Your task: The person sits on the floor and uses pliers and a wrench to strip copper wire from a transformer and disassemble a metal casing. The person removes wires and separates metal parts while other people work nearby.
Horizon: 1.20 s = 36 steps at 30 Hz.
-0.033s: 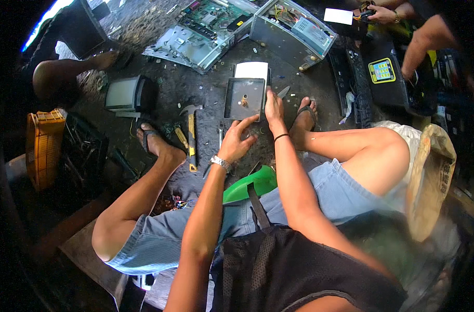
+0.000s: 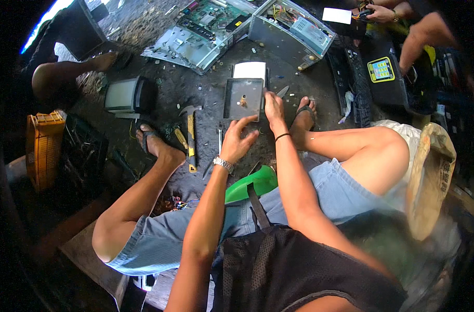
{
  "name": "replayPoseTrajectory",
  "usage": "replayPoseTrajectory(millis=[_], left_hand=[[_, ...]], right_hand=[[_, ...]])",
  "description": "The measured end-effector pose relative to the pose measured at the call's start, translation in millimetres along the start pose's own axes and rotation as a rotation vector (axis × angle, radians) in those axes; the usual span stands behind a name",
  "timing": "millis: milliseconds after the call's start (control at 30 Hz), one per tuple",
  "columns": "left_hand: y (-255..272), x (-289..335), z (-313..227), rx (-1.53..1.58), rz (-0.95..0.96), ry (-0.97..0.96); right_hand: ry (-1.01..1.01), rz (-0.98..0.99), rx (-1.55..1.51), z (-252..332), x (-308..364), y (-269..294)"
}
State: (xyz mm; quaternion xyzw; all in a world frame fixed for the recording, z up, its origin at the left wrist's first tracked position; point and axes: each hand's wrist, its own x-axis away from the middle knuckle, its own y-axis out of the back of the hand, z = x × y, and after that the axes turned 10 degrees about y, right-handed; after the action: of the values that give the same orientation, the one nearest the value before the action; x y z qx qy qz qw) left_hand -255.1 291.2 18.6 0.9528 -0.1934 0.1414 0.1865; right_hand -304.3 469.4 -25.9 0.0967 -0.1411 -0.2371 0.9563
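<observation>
In front of me is a dark square shallow metal tray (image 2: 236, 108) with a hole and a small brownish piece near its middle. A whitish flat panel (image 2: 249, 69) shows beyond its far edge; how the two are joined is not visible. My right hand (image 2: 274, 110) is closed along the tray's right edge, fingertips partly hidden. At the near edge, my left hand (image 2: 239, 139) has its fingers apart, the index finger reaching to the tray's near right corner. A pointed blade (image 2: 282, 91) lies just right of my right hand.
A hammer (image 2: 191, 138) and a yellow-handled tool (image 2: 181, 137) lie left of the tray. Opened computer casings (image 2: 291, 44) stand beyond it. A green curved piece (image 2: 251, 185) rests by my lap. At upper right, another person's hands (image 2: 381, 14) handle wired parts beside a black box.
</observation>
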Motion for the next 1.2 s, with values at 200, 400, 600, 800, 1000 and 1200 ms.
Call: replayPoseTrajectory(millis=[200,400,600,800,1000,1200], left_hand=[[3,-18,13,0.246,-0.404,0.382],[31,-54,124,-0.091,-0.497,0.31],[17,-41,78,0.008,-0.343,0.463],[22,-45,93,0.083,-0.194,0.55],[19,-45,133,0.074,-0.342,0.453],[14,-44,107,0.179,-0.256,0.54]], right_hand=[[0.196,0.095,-0.012,14,19,-19],[0.139,0.42,0.01,12,22,-47],[-0.177,0.404,-0.235,2,20,-29],[-0.037,0.294,0.039,9,9,-13],[0.274,-0.249,0.281,50,-1,-3],[0.029,-0.034,0.098,12,-22,34]])
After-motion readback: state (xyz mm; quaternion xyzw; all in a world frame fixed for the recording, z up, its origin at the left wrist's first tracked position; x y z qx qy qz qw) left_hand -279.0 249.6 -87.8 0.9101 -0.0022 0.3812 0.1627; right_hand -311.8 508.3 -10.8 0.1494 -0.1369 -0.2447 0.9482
